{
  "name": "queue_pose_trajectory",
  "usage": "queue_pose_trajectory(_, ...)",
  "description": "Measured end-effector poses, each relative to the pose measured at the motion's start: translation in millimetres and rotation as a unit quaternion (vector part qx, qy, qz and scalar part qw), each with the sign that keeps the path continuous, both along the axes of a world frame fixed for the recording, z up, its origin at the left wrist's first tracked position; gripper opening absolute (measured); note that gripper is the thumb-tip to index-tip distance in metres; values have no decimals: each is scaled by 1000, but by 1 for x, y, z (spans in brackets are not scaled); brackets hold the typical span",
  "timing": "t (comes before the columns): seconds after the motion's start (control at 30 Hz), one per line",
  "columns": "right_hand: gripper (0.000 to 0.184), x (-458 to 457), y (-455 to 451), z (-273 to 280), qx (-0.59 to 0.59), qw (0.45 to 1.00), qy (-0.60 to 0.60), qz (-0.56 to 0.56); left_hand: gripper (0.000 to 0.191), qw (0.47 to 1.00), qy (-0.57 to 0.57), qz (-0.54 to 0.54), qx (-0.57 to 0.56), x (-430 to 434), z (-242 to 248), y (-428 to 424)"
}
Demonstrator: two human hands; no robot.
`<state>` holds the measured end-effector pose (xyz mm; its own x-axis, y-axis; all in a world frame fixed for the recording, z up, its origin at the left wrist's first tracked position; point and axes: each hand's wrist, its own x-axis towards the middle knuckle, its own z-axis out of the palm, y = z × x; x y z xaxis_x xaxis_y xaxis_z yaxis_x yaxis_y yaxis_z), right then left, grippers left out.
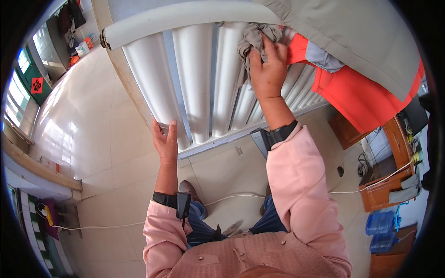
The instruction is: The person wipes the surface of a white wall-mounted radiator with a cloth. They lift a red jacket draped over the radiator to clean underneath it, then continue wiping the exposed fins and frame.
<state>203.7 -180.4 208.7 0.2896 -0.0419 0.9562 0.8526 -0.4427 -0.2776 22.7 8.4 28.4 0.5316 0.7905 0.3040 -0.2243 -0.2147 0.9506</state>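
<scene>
A white column radiator (193, 80) stands in front of me, with a thick horizontal pipe (187, 17) along its top. My right hand (269, 67) grips a crumpled grey cloth (252, 38) against the upper part of the columns, just beneath that pipe. Low on the leftmost column rests my left hand (165, 140), thumb and fingers apart, holding no loose object. Right of the cloth, a red garment (354, 93) and a grey garment (361, 38) drape over the radiator and hide part of it.
A white cable (236, 196) crosses the tiled floor between my shoes. Two blue water bottles (380, 222) and wooden furniture (386, 180) are at the right. A wood-edged wall end (121, 73) adjoins the radiator's left side. A power strip (47, 215) lies at lower left.
</scene>
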Motion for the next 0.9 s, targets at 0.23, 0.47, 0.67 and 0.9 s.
queue_pose_trajectory(0.23, 37, -7, -3, -116, -38, 992, 121, 10, 60, 997, 17, 44, 65, 6, -3, -4)
queue_pose_trajectory(0.47, 39, -35, -22, -219, -179, 923, 341, -9, 61, 991, 39, 69, 106, 5, -5, -1)
queue_pose_trajectory(0.67, 37, -32, -41, -167, -59, 927, 357, 100, 61, 993, 22, 62, 102, 5, -14, 4)
queue_pose_trajectory(0.9, 39, 6, -31, -59, 33, 993, 103, 55, 59, 995, 31, 48, 81, 3, -10, 1)
